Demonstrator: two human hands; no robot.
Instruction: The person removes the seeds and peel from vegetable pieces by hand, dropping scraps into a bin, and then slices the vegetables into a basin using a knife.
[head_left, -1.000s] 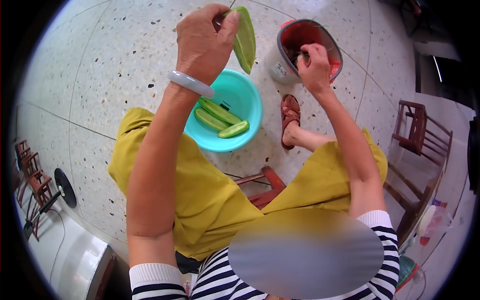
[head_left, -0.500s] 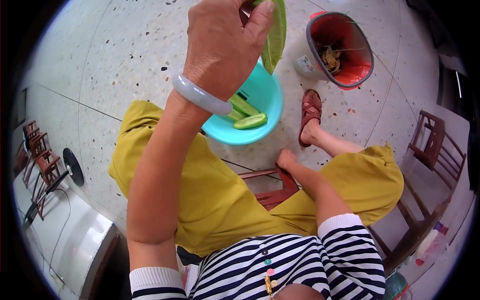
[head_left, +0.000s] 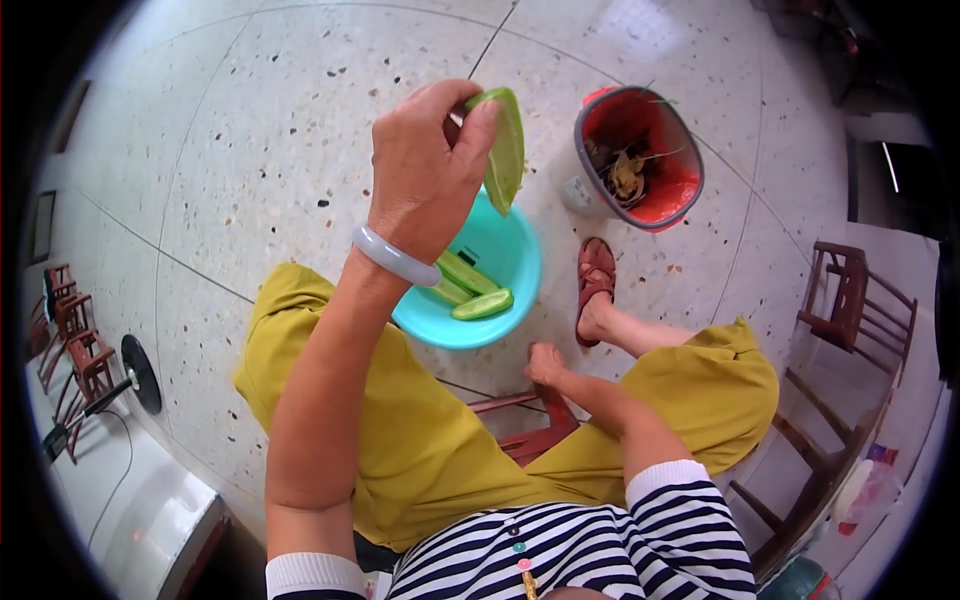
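Note:
My left hand (head_left: 430, 165), wearing a pale bangle (head_left: 395, 258), is raised above the basin and pinches a lengthwise-cut cucumber piece (head_left: 508, 150) between thumb and fingers. The piece hangs tip down, its pale inner side partly showing. Below, a turquoise basin (head_left: 515, 250) sits on the floor between my legs, with several cut cucumber pieces (head_left: 483, 304) lying in it. A small dark mark or object in the basin is too small to name. My right hand (head_left: 545, 362) is low between my knees, its fingers curled at the corner of a red-brown wooden stool (head_left: 545, 432).
Right of the basin stands a bin (head_left: 590, 190) lined with a red bag, holding plant scraps. My sandalled foot (head_left: 597, 285) is just in front of it. Wooden chairs (head_left: 842, 300) stand at the right, and more chairs (head_left: 75, 320) at the far left near a black disc on a pole (head_left: 142, 375).
My view has tilted upward, so the basin, bin and legs appear lower. My left hand still holds the cucumber piece, now fully in view. My right hand stays at the stool.

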